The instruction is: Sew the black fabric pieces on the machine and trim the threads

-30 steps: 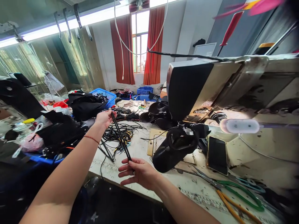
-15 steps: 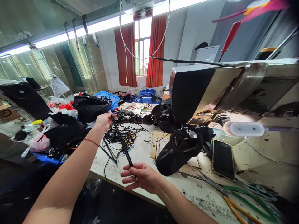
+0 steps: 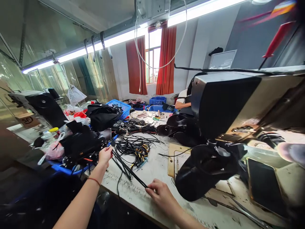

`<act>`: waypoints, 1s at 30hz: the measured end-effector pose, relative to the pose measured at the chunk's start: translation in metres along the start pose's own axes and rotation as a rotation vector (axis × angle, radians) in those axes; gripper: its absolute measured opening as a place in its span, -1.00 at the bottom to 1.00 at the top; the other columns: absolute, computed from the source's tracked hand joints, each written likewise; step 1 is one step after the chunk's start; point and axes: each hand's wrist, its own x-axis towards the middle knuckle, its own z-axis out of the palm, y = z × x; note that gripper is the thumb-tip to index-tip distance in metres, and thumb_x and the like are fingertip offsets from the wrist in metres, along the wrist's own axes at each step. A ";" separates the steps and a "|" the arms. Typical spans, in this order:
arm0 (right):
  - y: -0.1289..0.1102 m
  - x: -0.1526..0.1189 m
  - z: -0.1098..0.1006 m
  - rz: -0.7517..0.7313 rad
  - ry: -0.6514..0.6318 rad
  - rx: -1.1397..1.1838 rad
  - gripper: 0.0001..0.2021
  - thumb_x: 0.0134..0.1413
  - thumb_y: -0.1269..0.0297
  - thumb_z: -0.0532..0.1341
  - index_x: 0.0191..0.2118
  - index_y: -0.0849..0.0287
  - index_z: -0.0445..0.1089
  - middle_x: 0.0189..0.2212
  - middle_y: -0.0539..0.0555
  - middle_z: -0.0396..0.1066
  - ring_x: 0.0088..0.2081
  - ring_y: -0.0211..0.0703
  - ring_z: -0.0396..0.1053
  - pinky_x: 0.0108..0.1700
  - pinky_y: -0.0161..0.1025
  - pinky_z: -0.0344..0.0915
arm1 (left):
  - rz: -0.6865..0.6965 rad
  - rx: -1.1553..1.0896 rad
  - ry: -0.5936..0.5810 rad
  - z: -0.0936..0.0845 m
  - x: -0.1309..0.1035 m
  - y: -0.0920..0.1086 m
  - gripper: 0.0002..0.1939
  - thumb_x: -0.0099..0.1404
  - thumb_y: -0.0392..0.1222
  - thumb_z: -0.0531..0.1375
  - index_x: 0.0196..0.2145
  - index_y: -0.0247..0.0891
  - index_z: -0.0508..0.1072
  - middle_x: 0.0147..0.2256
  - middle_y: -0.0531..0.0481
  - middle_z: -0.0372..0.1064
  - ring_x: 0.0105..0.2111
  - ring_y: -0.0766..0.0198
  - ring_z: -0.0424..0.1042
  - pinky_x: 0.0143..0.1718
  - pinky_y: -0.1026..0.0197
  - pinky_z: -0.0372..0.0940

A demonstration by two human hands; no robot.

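Note:
My left hand [image 3: 106, 156] pinches the far end of a black braided strap [image 3: 133, 174], just past the left edge of a pile of cords. Between finger and thumb of my right hand [image 3: 162, 194] is the strap's near end, low over the table's front edge. The strap runs slanting between both hands. Beside it lies a tangled pile of black cords [image 3: 133, 149] with yellowish tips. Right of my right hand, a black shoe upper [image 3: 194, 178] sits under the sewing machine [image 3: 228, 105].
A phone [image 3: 265, 186] and partly visible scissors [image 3: 249, 213] lie at the right. More black shoe pieces [image 3: 176, 124] are behind the cords. Blue baskets [image 3: 125, 108] stand farther back. At the back, a person's arm [image 3: 183, 105] shows beside the machine.
My left hand has come down and nearer; my right hand has shifted right and its fingers have closed in on the strap's end. The view has turned left.

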 end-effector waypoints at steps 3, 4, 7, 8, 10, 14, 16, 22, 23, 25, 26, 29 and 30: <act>0.003 0.002 0.002 -0.084 0.029 -0.189 -0.75 0.02 0.35 0.16 -0.63 0.09 0.41 -0.44 0.13 0.39 -0.36 0.01 0.41 -0.30 -0.12 0.22 | 0.078 0.178 0.002 0.000 0.009 -0.014 -0.69 0.37 -0.09 0.20 -0.01 -0.29 0.41 -0.04 -0.10 0.42 -0.13 0.16 0.47 -0.13 0.01 0.43; 0.004 0.003 0.002 -0.108 0.035 -0.235 -0.75 0.00 0.38 0.17 -0.64 0.08 0.41 -0.46 0.13 0.39 -0.39 0.01 0.42 -0.35 -0.14 0.21 | 0.106 0.239 0.000 0.001 0.012 -0.018 -0.70 0.36 -0.09 0.20 -0.02 -0.29 0.42 -0.05 -0.09 0.43 -0.12 0.16 0.47 -0.11 0.00 0.43; -0.001 0.015 -0.010 -0.186 0.118 -0.330 -0.77 0.04 0.39 0.18 -0.50 -0.01 0.54 -0.46 0.12 0.43 -0.42 0.01 0.45 -0.42 -0.17 0.21 | 0.174 0.399 -0.004 0.000 0.019 -0.030 -0.74 0.35 -0.10 0.21 -0.07 -0.29 0.45 -0.08 -0.08 0.44 -0.13 0.16 0.47 -0.09 -0.01 0.41; -0.006 0.023 -0.017 -0.215 0.165 -0.348 -0.76 0.09 0.38 0.16 -0.40 -0.03 0.57 -0.43 0.12 0.44 -0.41 0.00 0.45 -0.41 -0.17 0.22 | 0.192 0.440 -0.002 0.000 0.021 -0.034 -0.74 0.36 -0.09 0.21 -0.09 -0.29 0.45 -0.09 -0.07 0.45 -0.14 0.17 0.47 -0.10 0.00 0.41; -0.022 0.043 -0.034 -0.282 0.263 -0.362 -0.72 0.17 0.37 0.11 -0.25 -0.03 0.59 -0.39 0.12 0.44 -0.37 -0.03 0.44 -0.37 -0.18 0.25 | 0.228 0.498 0.011 0.000 0.024 -0.043 -0.75 0.36 -0.09 0.20 -0.11 -0.30 0.46 -0.12 -0.06 0.46 -0.16 0.19 0.48 -0.10 0.00 0.41; -0.060 0.106 -0.071 -0.432 0.404 -0.339 -0.76 0.18 0.40 0.19 -0.21 -0.04 0.60 -0.34 0.07 0.45 -0.21 -0.09 0.38 -0.14 -0.20 0.29 | 0.302 0.554 0.065 0.000 0.026 -0.056 -0.73 0.37 -0.09 0.19 -0.07 -0.30 0.43 -0.18 -0.04 0.47 -0.22 0.21 0.49 -0.13 0.02 0.41; -0.071 0.143 -0.086 -0.433 0.488 -0.313 -0.77 0.22 0.39 0.19 -0.17 -0.02 0.58 -0.30 0.04 0.47 -0.18 -0.15 0.37 -0.08 -0.22 0.30 | 0.339 0.561 0.092 0.001 0.026 -0.060 -0.72 0.38 -0.09 0.18 -0.03 -0.30 0.41 -0.24 -0.01 0.47 -0.28 0.23 0.49 -0.14 0.03 0.40; -0.048 0.217 -0.112 -0.127 0.723 -0.276 -0.78 0.32 0.23 0.17 -0.03 0.23 0.41 -0.15 0.08 0.45 -0.19 -0.18 0.45 -0.12 -0.12 0.43 | 0.443 0.494 0.121 0.003 0.026 -0.066 -0.76 0.33 -0.16 0.15 -0.08 -0.27 0.44 -0.38 0.02 0.48 -0.35 0.20 0.48 -0.17 0.07 0.33; -0.039 0.221 -0.114 -0.065 0.736 -0.290 -0.78 0.31 0.21 0.18 -0.05 0.22 0.40 -0.12 0.09 0.45 -0.17 -0.17 0.45 -0.10 -0.10 0.43 | 0.449 0.471 0.123 0.003 0.026 -0.067 -0.75 0.31 -0.14 0.15 -0.10 -0.26 0.44 -0.39 0.01 0.49 -0.36 0.17 0.49 -0.20 0.08 0.32; -0.022 0.224 -0.116 0.045 0.742 -0.328 -0.79 0.31 0.20 0.19 -0.07 0.21 0.41 -0.10 0.10 0.44 -0.15 -0.16 0.44 -0.08 -0.10 0.43 | 0.455 0.422 0.127 0.004 0.025 -0.068 -0.72 0.26 -0.07 0.12 -0.14 -0.23 0.45 -0.41 -0.03 0.51 -0.37 0.10 0.52 -0.24 0.09 0.31; -0.015 0.224 -0.116 0.087 0.738 -0.350 -0.79 0.30 0.20 0.19 -0.07 0.21 0.41 -0.10 0.10 0.44 -0.15 -0.16 0.44 -0.08 -0.10 0.43 | 0.454 0.396 0.128 0.004 0.024 -0.068 -0.68 0.23 -0.02 0.11 -0.14 -0.22 0.45 -0.42 -0.04 0.52 -0.38 0.07 0.52 -0.26 0.09 0.31; -0.007 0.225 -0.117 0.117 0.712 -0.422 -0.78 0.30 0.19 0.19 -0.07 0.22 0.40 -0.13 0.09 0.44 -0.17 -0.16 0.44 -0.10 -0.10 0.43 | 0.450 0.322 0.116 0.004 0.021 -0.066 -0.55 0.18 0.11 0.10 -0.10 -0.21 0.43 -0.40 -0.06 0.53 -0.41 0.04 0.53 -0.28 0.09 0.32; -0.009 0.227 -0.117 0.093 0.699 -0.449 -0.78 0.30 0.19 0.19 -0.07 0.22 0.40 -0.13 0.09 0.44 -0.16 -0.16 0.44 -0.09 -0.09 0.43 | 0.448 0.301 0.109 0.004 0.020 -0.065 -0.52 0.17 0.14 0.10 -0.08 -0.22 0.42 -0.39 -0.06 0.53 -0.42 0.05 0.53 -0.28 0.10 0.33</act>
